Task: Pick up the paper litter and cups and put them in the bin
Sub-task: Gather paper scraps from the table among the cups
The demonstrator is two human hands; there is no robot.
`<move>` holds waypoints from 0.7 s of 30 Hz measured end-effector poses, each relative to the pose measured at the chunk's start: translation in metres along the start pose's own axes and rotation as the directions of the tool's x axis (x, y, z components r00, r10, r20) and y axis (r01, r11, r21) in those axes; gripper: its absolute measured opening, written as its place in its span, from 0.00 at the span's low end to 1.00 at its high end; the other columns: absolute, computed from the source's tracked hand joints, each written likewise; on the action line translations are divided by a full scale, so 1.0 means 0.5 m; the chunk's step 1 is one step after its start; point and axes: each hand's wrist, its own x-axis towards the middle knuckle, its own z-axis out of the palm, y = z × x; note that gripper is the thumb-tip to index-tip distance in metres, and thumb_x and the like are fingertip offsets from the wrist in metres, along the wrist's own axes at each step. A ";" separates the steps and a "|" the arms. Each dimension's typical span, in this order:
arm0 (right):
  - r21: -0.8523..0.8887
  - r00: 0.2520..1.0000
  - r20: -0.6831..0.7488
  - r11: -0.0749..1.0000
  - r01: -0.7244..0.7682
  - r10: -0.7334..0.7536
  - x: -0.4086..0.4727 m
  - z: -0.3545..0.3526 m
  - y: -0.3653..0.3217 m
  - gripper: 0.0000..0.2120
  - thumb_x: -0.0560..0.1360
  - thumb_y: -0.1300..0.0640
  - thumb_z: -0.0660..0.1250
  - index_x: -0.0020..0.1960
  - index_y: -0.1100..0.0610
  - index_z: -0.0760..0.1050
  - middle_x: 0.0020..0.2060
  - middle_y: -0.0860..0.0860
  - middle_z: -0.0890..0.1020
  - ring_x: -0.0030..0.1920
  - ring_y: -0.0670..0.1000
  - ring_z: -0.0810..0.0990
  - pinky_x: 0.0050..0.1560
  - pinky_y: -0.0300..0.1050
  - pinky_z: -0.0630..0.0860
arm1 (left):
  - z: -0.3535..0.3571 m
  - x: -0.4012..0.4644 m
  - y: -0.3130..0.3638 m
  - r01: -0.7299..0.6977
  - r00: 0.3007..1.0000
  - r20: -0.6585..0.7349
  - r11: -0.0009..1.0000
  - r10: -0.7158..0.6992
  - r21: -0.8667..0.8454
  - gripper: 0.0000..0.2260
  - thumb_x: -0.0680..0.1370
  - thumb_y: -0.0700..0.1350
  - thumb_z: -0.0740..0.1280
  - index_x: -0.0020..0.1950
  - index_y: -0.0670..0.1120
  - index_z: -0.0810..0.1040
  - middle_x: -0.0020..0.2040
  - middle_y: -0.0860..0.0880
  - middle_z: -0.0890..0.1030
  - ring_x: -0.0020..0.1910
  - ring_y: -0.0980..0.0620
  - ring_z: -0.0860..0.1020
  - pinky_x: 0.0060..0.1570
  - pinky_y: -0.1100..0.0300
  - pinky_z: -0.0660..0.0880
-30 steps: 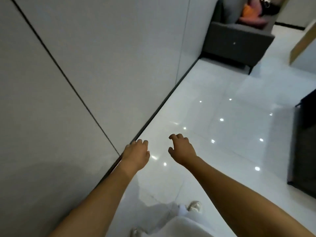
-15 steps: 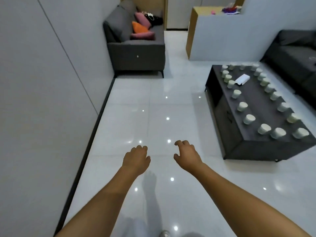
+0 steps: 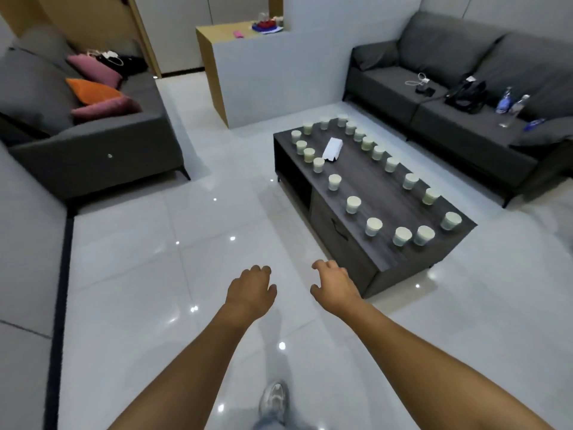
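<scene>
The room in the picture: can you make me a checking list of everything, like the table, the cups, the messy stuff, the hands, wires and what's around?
Surface: dark coffee table, wood-grain top, standing on a glossy white floor.
Job's things: many cups ringed around the table edge; a white paper packet lying among them. No bin seen.
Clutter: bottles, black bag on the right sofa.
Hands: left hand and right hand both empty, fingers loosely curled, above the floor.
Cables: white cable on the right sofa.
Surroundings: left sofa with pink and orange cushions; a low partition wall.
</scene>
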 end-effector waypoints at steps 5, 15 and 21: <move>0.053 0.996 -0.034 0.996 -0.075 0.077 0.195 -0.066 -0.029 0.23 0.78 0.57 0.61 0.72 0.53 0.62 0.67 0.53 0.67 0.64 0.56 0.68 0.58 0.51 0.74 | -0.088 0.232 -0.023 -0.066 0.998 0.024 0.998 0.066 0.024 0.20 0.81 0.51 0.56 0.71 0.45 0.66 0.64 0.46 0.73 0.62 0.46 0.72 0.57 0.53 0.72; 0.072 0.985 0.024 0.982 -0.173 0.171 0.584 -0.160 0.022 0.23 0.77 0.56 0.61 0.71 0.53 0.63 0.66 0.54 0.68 0.64 0.58 0.68 0.61 0.52 0.71 | -0.160 0.666 0.002 -0.145 0.986 0.093 0.989 0.142 0.034 0.20 0.81 0.51 0.57 0.70 0.45 0.66 0.62 0.46 0.73 0.61 0.46 0.72 0.55 0.53 0.73; 0.097 0.974 0.016 0.969 -0.228 0.227 0.856 -0.282 0.060 0.19 0.76 0.56 0.61 0.67 0.54 0.66 0.63 0.55 0.70 0.62 0.59 0.69 0.60 0.52 0.71 | -0.226 0.934 0.044 -0.147 0.978 0.156 0.988 0.140 0.037 0.20 0.81 0.50 0.56 0.71 0.45 0.66 0.63 0.45 0.73 0.62 0.46 0.72 0.56 0.53 0.72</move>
